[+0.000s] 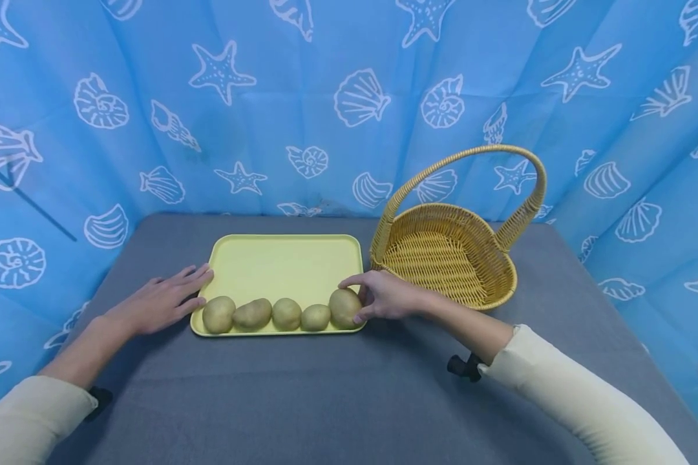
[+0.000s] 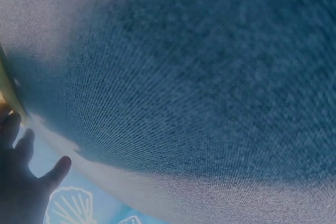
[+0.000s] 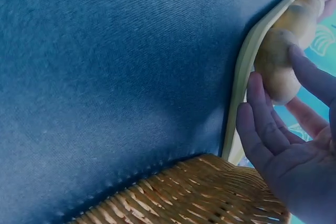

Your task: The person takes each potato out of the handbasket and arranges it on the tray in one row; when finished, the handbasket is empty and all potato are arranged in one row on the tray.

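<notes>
Several potatoes [image 1: 287,314] lie in a row along the near edge of a yellow tray [image 1: 285,265]. My right hand [image 1: 391,295] grips the rightmost potato [image 1: 343,307], the thumb and fingers set around its side; the right wrist view shows the fingertips against this potato [image 3: 276,66]. At the tray's left edge rests my left hand [image 1: 165,298], fingers extended, with fingertips at the rim close to the leftmost potato [image 1: 218,314]. In the left wrist view only part of the left hand [image 2: 23,177] shows, at the lower left.
A wicker basket [image 1: 503,287] with a tall arched handle stands right of the tray, just behind my right forearm. Grey cloth [image 1: 302,400] covers the table. A blue curtain [image 1: 326,129] with shells and starfish hangs behind it.
</notes>
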`<action>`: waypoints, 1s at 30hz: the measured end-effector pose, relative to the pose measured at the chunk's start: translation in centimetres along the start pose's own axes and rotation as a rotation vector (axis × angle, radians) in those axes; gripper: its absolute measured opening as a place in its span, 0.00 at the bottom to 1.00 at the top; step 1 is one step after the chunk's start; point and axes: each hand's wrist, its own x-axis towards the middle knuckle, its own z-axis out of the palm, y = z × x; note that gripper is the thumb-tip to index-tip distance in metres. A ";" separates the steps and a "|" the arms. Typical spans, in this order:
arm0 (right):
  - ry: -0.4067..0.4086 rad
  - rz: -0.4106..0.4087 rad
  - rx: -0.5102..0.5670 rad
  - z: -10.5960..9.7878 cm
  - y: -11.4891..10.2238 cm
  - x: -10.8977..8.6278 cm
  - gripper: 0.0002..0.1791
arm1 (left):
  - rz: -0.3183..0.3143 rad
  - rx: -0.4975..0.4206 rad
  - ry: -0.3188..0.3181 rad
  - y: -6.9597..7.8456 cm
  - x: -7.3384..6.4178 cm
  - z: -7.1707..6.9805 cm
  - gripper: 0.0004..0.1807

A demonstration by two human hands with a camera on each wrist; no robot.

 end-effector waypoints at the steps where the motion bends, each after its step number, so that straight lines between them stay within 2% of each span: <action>1: 0.001 0.011 -0.009 0.1 0.0 0.0 0.36 | 0.002 0.001 0.000 0.0 0.0 0.0 0.37; 9: -0.046 0.034 -0.038 0.2 -0.7 -0.5 0.39 | 0.004 0.015 0.004 -0.1 -0.1 0.1 0.37; 16: -0.122 0.051 -0.047 -1.8 -2.7 -3.2 0.37 | 0.000 0.065 -0.006 -0.2 0.1 -0.2 0.37; 19: -0.086 0.057 -0.078 -3.5 -3.4 -5.3 0.34 | 0.006 0.108 -0.003 -0.3 0.0 -0.3 0.35; 23: 0.013 0.079 -0.179 -6.1 -3.4 -8.4 0.32 | 0.013 0.168 -0.003 0.3 -0.3 -0.8 0.33; 27: 0.078 0.161 -0.202 -8.7 -2.3 -11.9 0.32 | 0.003 0.202 -0.001 1.1 -0.7 -2.3 0.33; 30: 0.116 0.235 -0.201 -10.3 -0.8 -14.5 0.32 | -0.029 0.247 0.052 1.3 -0.8 -3.7 0.32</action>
